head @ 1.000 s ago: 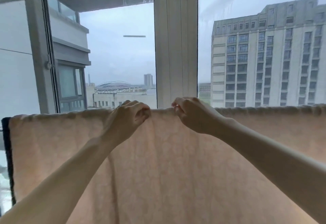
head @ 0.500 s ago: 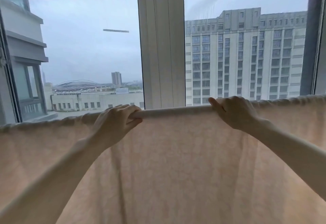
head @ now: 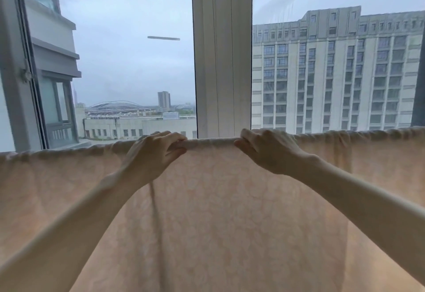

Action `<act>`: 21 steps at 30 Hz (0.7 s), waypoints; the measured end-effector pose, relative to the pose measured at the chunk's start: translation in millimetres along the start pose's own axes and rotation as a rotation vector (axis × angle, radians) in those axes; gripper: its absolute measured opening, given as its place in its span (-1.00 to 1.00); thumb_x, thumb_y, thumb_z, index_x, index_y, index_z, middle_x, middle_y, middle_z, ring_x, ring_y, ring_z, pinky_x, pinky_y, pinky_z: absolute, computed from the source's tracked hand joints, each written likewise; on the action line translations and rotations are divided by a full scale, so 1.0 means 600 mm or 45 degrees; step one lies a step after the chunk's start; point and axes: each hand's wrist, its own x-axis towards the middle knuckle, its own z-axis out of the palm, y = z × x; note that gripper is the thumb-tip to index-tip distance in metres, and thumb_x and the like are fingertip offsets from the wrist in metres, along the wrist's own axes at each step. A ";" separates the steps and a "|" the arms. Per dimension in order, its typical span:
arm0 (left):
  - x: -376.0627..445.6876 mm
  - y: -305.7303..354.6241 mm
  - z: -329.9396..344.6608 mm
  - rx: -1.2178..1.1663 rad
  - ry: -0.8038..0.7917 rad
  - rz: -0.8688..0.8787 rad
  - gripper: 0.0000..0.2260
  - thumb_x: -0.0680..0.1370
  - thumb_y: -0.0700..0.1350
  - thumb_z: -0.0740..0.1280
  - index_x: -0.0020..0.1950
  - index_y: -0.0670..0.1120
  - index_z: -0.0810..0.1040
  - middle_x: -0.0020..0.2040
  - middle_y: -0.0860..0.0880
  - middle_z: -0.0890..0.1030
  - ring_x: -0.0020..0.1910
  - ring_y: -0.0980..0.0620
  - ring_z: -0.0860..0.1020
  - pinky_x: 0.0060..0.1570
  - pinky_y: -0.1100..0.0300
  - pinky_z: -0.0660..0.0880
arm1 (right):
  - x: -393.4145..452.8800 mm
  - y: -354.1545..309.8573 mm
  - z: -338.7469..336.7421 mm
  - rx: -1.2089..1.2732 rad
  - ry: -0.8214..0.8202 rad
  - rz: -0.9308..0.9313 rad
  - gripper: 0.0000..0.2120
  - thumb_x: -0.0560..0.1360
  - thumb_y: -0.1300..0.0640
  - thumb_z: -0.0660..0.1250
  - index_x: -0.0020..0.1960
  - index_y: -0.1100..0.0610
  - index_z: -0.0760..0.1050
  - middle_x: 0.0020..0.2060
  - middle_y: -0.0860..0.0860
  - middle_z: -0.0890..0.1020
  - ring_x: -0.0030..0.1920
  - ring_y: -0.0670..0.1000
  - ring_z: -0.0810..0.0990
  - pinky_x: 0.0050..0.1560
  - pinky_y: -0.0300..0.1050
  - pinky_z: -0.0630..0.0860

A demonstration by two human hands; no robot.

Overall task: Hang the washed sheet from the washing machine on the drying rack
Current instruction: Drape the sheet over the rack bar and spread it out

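Your sheet (head: 218, 211) hangs draped over a horizontal rail, covered by the cloth so that its run shows only as a rounded ridge along the top fold, directly below the white window post (head: 222, 57). The fabric is pale peach with a faint floral pattern and fills the lower half of the view, running out of frame left and right of the post. The stretch of fold straight under the post lies smooth and taut; to either side the fold is bunched into small gathers.

Your left hand (head: 153, 153) sits on the fold just left of the post: its fingers (head: 171, 136) curl over the top of the ridge and the thumb comes in from below, so it is pinching the sheet against the rail. Your right hand (head: 266, 150) sits on the fold just right of the post, fingers bent over the ridge and thumb tucked under (grip on the cloth looks closed, knuckles up). The two hands are near each other, with the smooth stretch between them.

A vertical crease falls down the sheet below your left wrist. Behind the post's panes: a tall grey apartment block (head: 333, 71) to its right, low buildings (head: 138, 126) and overcast sky to its left.
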 end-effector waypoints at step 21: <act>-0.123 -0.201 -0.099 -0.013 0.029 -0.222 -0.63 0.54 0.08 0.30 0.32 0.02 0.47 0.18 0.04 0.59 0.14 0.07 0.55 0.15 0.06 0.49 | 0.155 -0.270 0.045 0.297 0.122 -0.094 -0.71 0.61 -0.10 0.07 0.01 0.08 0.43 -0.19 -0.01 0.59 -0.28 0.00 0.56 -0.16 -0.01 0.55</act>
